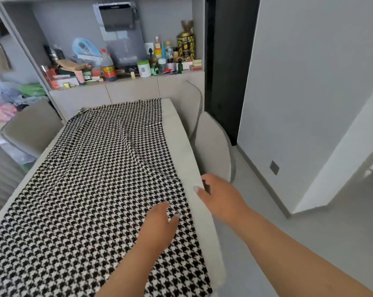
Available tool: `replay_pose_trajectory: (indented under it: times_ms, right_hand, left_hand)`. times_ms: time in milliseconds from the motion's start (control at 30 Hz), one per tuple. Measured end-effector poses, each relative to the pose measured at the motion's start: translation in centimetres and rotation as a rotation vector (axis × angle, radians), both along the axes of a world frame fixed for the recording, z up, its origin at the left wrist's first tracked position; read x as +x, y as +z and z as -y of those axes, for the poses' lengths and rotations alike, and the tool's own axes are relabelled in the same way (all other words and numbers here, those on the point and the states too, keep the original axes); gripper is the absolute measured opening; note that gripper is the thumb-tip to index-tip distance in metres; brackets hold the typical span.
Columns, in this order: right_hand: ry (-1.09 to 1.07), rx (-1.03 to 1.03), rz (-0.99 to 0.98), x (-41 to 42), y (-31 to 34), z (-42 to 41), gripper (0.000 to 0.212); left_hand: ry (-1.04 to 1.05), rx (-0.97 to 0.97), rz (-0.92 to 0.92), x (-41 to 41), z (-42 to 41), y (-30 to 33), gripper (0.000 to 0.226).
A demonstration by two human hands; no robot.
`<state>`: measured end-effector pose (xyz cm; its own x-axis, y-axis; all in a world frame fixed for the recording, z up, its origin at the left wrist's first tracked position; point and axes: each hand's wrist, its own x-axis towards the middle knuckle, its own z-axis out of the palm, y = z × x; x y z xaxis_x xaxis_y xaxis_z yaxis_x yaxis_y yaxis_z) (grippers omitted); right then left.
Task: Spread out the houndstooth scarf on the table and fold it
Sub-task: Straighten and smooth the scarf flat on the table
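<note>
Left grip rests relaxed on scarf; right grip at table edge, closure unclear.

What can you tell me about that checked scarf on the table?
The black-and-white houndstooth woven scarf lies spread flat along the pale grey table, covering most of it; a strip on the right is bare. Fringe shows at the far end; wrinkles cross the far half. The left hand, relaxed, rests on its near right part.

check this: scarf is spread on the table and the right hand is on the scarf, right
No. The scarf is spread on the table, but the right hand is at the table's bare right edge, off the scarf, as the head view shows.
</note>
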<state>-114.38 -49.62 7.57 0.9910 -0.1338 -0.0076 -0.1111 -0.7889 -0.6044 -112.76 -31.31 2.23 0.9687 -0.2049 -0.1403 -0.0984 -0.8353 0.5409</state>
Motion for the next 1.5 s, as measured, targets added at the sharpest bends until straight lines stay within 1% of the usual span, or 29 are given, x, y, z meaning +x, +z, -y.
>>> replay_pose_trajectory:
  times_ms: [67,200,333,533,600,700,767,933,1033,1167,1267,1500]
  right_hand:
    - [0.040,-0.040,-0.005,1.0,0.4,3.3,0.055]
    - [0.067,-0.002,-0.030,2.8,1.2,8.2,0.056]
    - [0.118,0.024,-0.054,5.2,1.6,10.8,0.055]
    - [0.221,0.004,-0.064,9.4,2.1,14.3,0.052]
    - [0.250,0.008,-0.046,11.4,2.3,15.7,0.050]
    - [0.265,0.035,-0.009,15.6,3.3,17.5,0.047]
    - [0.284,0.072,-0.003,18.7,3.9,18.3,0.045]
    - [0.330,0.184,-0.005,25.2,4.0,20.0,0.043]
    - [0.368,0.239,-0.017,29.2,3.1,20.7,0.041]
    - [0.495,0.228,-0.007,36.2,2.1,21.8,0.040]
    - [0.566,0.276,-0.015,42.1,1.5,23.0,0.038]
    - [0.744,0.231,-0.064,54.6,1.9,24.7,0.034]
  left_hand:
    - [0.028,0.017,0.003,1.0,3.7,-0.2,0.053]
    - [0.098,-0.010,-0.005,3.1,8.8,0.0,0.049]
    - [0.174,-0.011,-0.042,5.6,11.2,-0.6,0.053]
    - [0.266,-0.048,-0.033,10.1,14.0,-1.7,0.049]
    - [0.304,-0.088,-0.018,11.7,15.2,-1.8,0.045]
    - [0.373,-0.136,-0.002,14.7,16.2,-1.7,0.040]
    - [0.414,-0.132,-0.001,16.7,16.7,-1.6,0.038]
    - [0.491,-0.092,-0.028,21.1,17.6,-0.9,0.037]
    - [0.535,-0.030,-0.051,23.0,18.0,-0.9,0.036]
    - [0.642,0.051,-0.084,25.9,18.2,-1.1,0.037]
    - [0.737,0.106,-0.099,28.7,19.1,-0.9,0.039]
    - [0.932,0.167,-0.097,35.2,23.2,-0.1,0.037]
